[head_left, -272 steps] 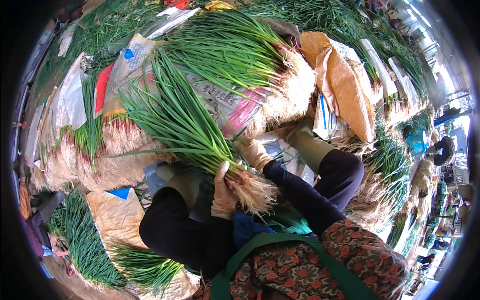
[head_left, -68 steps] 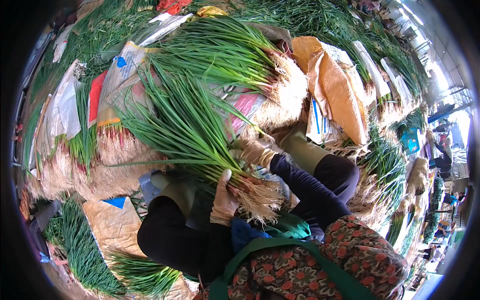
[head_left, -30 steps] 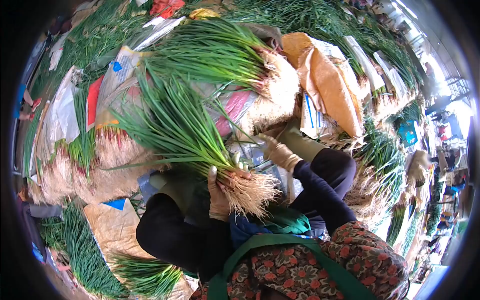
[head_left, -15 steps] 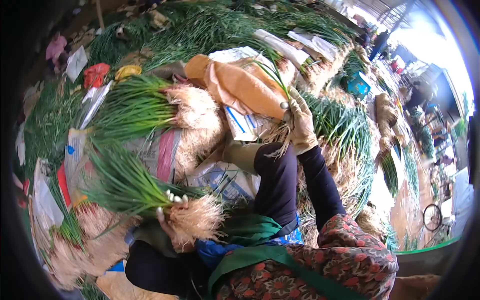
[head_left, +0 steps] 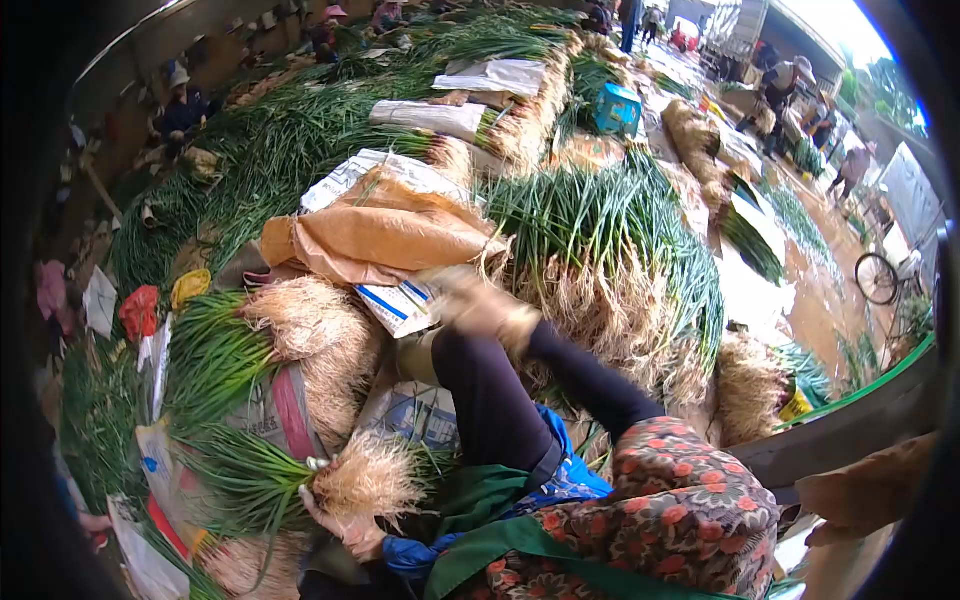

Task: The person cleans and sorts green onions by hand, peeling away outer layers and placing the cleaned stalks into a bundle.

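Observation:
My left hand (head_left: 345, 525) is wrapped round a bunch of spring onions (head_left: 367, 478), its pale roots toward me and green tops to the left. By my raised knee, my right hand (head_left: 488, 312) is smeared by motion; its fingers and anything in them cannot be made out. It is beside a folded orange-brown sack (head_left: 385, 240) and a white-and-blue printed sack (head_left: 398, 306). Just beyond the held bunch, trimmed spring onions (head_left: 310, 318) lie piled on a grey sack with a pink stripe (head_left: 293, 410).
A large heap of spring onions (head_left: 600, 250) stands to the right, roots facing me. Farther off are a blue container (head_left: 618, 108), a red bag (head_left: 139, 313) and a yellow bag (head_left: 190, 287). A wheel (head_left: 877, 278) is at right. Several people (head_left: 184, 108) are in the background.
My right hand has dropped from holding up a spring onion to beside my knee; that stalk no longer shows clearly. My left hand keeps its bunch. The view has turned.

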Motion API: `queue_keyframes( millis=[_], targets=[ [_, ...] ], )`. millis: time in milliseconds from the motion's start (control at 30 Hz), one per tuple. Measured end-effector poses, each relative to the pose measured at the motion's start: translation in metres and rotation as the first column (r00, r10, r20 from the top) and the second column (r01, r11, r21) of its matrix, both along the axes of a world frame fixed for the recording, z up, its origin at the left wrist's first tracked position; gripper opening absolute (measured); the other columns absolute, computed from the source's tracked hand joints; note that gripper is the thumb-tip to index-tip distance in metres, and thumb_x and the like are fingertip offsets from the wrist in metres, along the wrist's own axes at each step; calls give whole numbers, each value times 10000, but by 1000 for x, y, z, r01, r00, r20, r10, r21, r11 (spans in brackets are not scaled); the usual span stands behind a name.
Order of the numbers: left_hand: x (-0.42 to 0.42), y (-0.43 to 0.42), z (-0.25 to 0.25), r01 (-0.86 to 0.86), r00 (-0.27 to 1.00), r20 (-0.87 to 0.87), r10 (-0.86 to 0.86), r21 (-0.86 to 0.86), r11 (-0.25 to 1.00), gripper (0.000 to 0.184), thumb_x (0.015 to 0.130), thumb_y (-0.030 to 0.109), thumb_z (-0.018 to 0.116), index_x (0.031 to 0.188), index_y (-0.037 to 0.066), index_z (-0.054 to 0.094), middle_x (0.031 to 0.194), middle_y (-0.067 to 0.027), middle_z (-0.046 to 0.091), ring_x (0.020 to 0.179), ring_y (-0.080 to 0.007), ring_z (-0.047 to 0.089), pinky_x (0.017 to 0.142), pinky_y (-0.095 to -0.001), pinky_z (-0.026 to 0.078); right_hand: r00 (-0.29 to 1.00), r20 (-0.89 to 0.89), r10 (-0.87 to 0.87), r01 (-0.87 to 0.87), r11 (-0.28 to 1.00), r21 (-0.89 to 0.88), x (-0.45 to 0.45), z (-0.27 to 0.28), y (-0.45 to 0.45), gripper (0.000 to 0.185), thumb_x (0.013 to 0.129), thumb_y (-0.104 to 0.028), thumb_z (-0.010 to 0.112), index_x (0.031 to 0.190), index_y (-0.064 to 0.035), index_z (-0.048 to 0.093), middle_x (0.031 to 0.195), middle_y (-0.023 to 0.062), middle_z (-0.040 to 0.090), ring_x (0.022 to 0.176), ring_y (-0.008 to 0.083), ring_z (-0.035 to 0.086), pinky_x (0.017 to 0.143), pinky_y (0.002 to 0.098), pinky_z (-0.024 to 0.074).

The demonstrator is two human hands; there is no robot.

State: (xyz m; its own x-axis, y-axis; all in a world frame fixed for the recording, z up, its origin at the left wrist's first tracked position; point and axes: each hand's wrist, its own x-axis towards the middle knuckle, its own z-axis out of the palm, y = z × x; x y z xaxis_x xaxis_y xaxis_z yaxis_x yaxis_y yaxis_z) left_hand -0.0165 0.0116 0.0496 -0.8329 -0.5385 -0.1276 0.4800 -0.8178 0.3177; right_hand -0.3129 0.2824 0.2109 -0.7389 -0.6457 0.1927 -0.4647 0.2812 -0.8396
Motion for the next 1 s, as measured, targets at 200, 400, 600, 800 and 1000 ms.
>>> queue_keyframes(
  millis=[200,400,600,800,1000],
  targets=[
    [-25,-8,36,140,990,-38,-137,65,988,475,866,422,518,1184,69,541,1170,-137,564,1061,-286,538,935,-462,412,217,570,792,-175,606,-776,159,-102,-192,600,895,-298,579,1382,-89,300,1162,65,540,1112,196,485,1028,351,330],
    [-14,-19,55,158,987,-36,-159,-33,987,464,883,362,509,1242,70,475,1141,-107,571,1044,-245,545,932,-416,410,768,-12,640,-550,651,-524,194,-123,-200,475,870,-284,587,1269,-66,449,1271,68,486,1187,209,418,1035,388,318],
    [36,-57,103,148,971,-171,-165,-104,983,471,899,302,500,1299,71,409,1112,-76,578,1027,-203,552,929,-369,408,65,651,757,-394,618,-680,194,-108,-134,177,860,-152,590,969,-15,611,890,88,639,611,99,528,542,232,426],
    [115,-72,171,216,906,-324,-273,-201,955,496,915,242,490,1357,72,344,1083,-46,586,1010,-161,560,927,-322,406,450,579,680,-736,650,-191,127,-77,-92,300,877,-251,573,1083,-34,591,907,137,635,723,161,596,639,267,476],
    [147,-61,165,218,659,-646,-384,-325,920,504,960,224,424,1404,61,251,1110,-14,574,1010,-137,561,908,-299,407,472,119,873,-881,469,56,155,-79,-171,440,866,-287,562,1231,-48,513,1132,210,566,1055,358,543,894,412,440]
  ],
)
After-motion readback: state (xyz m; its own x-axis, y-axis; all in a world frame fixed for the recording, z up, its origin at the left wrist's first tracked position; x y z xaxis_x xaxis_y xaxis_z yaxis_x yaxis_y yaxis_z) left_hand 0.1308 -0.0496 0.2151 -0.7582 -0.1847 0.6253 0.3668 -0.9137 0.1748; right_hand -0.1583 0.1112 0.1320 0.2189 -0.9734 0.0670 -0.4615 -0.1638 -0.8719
